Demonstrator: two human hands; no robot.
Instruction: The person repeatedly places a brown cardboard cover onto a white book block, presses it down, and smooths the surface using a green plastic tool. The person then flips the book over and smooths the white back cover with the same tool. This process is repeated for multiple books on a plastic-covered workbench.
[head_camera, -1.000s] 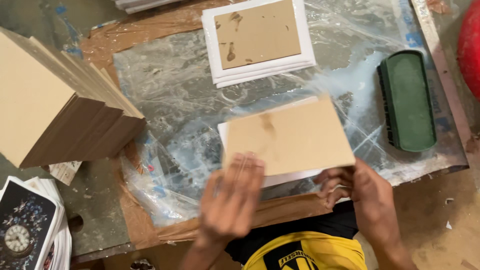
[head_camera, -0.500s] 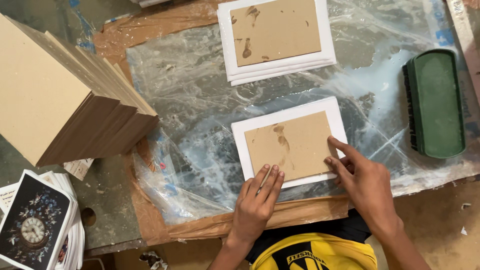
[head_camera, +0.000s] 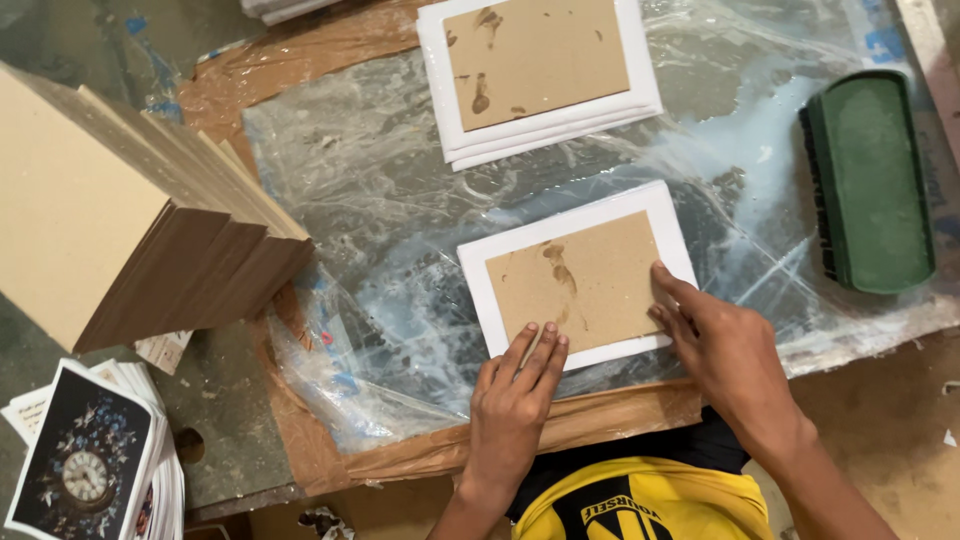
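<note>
Flat, left hand (head_camera: 515, 395) and right hand (head_camera: 725, 350), fingertips pressing brown board (head_camera: 575, 280).

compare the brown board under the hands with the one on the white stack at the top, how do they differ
The near brown board lies on a single white sheet; the far brown board tops a stack of several white sheets. The left hand and right hand press fingertips on the near board; nothing touches the far one. The near board has one long dark smear, the far one several separate blotches. Both are tan rectangles framed by white margins.
</note>
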